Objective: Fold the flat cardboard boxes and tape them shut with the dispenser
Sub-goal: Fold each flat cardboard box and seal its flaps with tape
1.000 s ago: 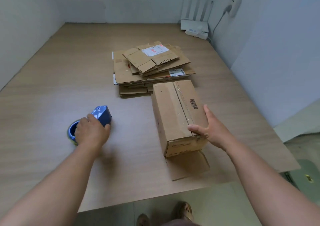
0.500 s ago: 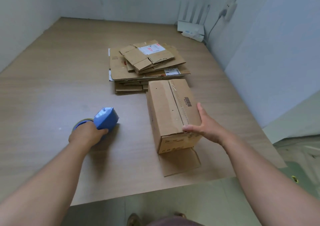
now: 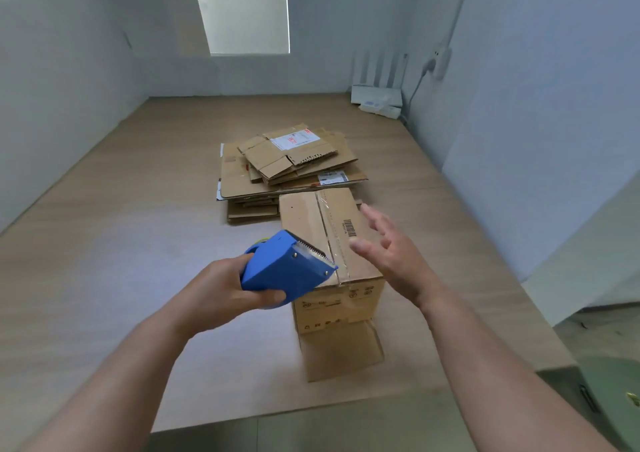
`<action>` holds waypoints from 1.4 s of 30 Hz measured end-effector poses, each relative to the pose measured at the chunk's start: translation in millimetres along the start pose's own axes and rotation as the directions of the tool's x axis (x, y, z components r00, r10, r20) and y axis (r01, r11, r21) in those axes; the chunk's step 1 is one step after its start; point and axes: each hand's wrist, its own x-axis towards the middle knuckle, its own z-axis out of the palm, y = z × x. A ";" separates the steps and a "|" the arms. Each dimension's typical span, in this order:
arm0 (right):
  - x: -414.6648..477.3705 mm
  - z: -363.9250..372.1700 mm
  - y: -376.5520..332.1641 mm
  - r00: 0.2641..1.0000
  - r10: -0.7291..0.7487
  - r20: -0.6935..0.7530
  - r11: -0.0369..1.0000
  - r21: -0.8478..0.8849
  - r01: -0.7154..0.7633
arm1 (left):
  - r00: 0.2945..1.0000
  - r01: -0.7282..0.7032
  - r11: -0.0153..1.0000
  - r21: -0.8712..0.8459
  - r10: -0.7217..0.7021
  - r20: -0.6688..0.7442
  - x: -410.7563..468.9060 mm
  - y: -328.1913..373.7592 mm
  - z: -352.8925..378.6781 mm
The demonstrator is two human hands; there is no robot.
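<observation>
Now, left hand [image 3: 221, 295]: I see its fingers and thumb clamped round the blue plastic tape dispenser [image 3: 287, 271], holding it up off the table.
Dispenser: in the air, with its toothed blade end over the near left part of the box top. I cannot tell whether it touches the cardboard.
Right hand [image 3: 391, 254]: fingers apart and nearly straight, gripping nothing, poised above the right side of the box top. From my feed I cannot tell whether it makes contact.
Box: a folded-up brown cardboard box [image 3: 311, 223] lies lengthwise on the light wooden table [image 3: 121, 243], with clear tape along its top seam and a barcode beside that.
Near flap [image 3: 341, 351]: open, lying flat on the table at the end closest to me.
Flat boxes: an untidy stack of flattened brown cardboard [image 3: 284, 171] sits just behind the folded box, with a white label on its top sheet.
Far corner: a white router with upright antennas [image 3: 375, 95] stands against the wall, well apart from the work.
</observation>
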 end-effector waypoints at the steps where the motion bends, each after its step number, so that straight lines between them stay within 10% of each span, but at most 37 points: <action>1: -5.6 -4.2 -10.1 0.999 -0.049 0.008 0.990 0.131 0.047 | 1.000 0.001 1.000 0.007 -0.001 0.014 -1.7 3.2 1.6; 27: -32.8 6.3 -24.2 0.989 -0.098 -0.113 0.920 0.369 0.134 | 0.997 0.035 0.996 -0.080 -0.029 0.078 -19.3 38.4 -5.3; 42: -26.7 -3.7 36.9 0.874 0.412 -0.257 0.870 0.397 -0.293 | 0.929 0.287 0.928 0.238 -0.330 0.169 -6.1 6.6 -56.0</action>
